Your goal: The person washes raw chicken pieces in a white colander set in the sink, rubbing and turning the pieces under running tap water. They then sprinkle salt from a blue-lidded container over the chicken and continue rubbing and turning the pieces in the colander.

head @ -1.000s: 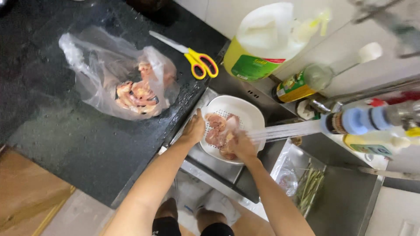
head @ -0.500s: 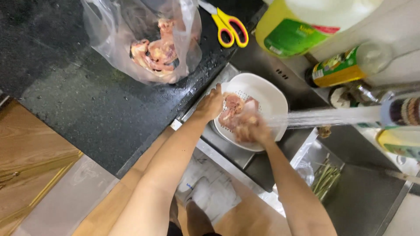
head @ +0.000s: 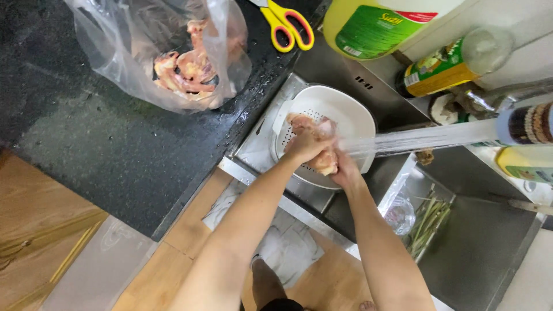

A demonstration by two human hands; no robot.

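Kitchen counter of dark speckled stone (head: 103,144) beside a steel sink (head: 484,253), over a wood-pattern floor. Both hands meet over one white perforated colander (head: 345,112): left hand (head: 305,144) and right hand (head: 345,170), fingers curled, clamped together on one piece of raw chicken (head: 322,158), with one water stream (head: 426,138) running onto it from the right. Beyond the left hand, one clear plastic bag (head: 132,63) of chicken pieces; farther off, one pair of yellow-handled scissors (head: 288,29) and two bottles
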